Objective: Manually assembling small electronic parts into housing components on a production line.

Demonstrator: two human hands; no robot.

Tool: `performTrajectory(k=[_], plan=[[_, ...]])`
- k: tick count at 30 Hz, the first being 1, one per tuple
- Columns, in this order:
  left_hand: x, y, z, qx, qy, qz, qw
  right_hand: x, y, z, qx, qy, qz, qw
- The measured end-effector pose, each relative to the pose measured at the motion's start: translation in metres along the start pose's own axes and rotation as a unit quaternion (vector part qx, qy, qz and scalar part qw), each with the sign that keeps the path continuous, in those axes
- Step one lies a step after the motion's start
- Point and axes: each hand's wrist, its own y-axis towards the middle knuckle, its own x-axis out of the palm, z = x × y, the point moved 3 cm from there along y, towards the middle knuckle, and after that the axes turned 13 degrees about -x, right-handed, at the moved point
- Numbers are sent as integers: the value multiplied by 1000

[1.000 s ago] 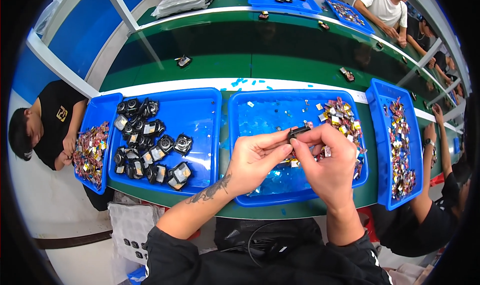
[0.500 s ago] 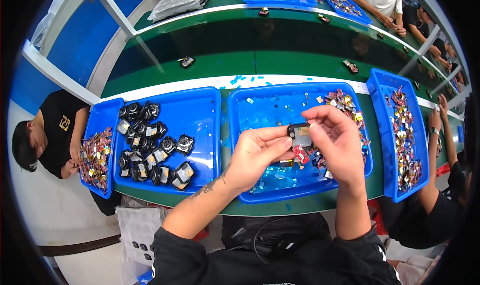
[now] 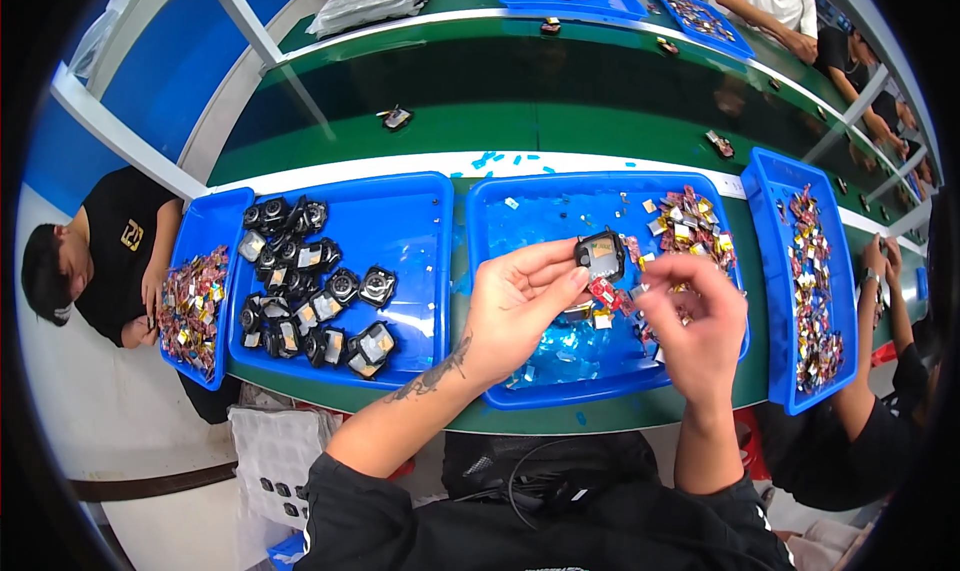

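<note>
Seemingly mid-piece, the left hand (image 3: pixel 512 311) pinches a black casing (image 3: pixel 602 257) beside a red board (image 3: pixel 605 293); I cannot tell the right hand's (image 3: pixel 698 319) grip. More casings (image 3: pixel 377 287) lie left, piled boards (image 3: pixel 688 217) right.

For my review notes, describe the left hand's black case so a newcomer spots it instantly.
Start at the wide blue tray right of centre. Over it, the left hand pinches a squarish black case. Unlike the clustered black cases further left, it is held up.
</note>
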Motion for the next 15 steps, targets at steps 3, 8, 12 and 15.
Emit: performTrajectory(k=[3, 8, 12, 15], plan=[[6, -2, 6, 15, -16, -14, 1000, 8, -6, 0, -5, -26, -56, 998], [11, -15, 29, 238, 379, 6, 894, 6, -5, 3, 97, 160, -21, 982], [13, -18, 28, 230, 380, -21, 896, -2, -4, 6, 128, 232, -59, 963], [14, -17, 27, 267, 368, -16, 890, -3, -2, 6, 146, 246, -84, 955]])
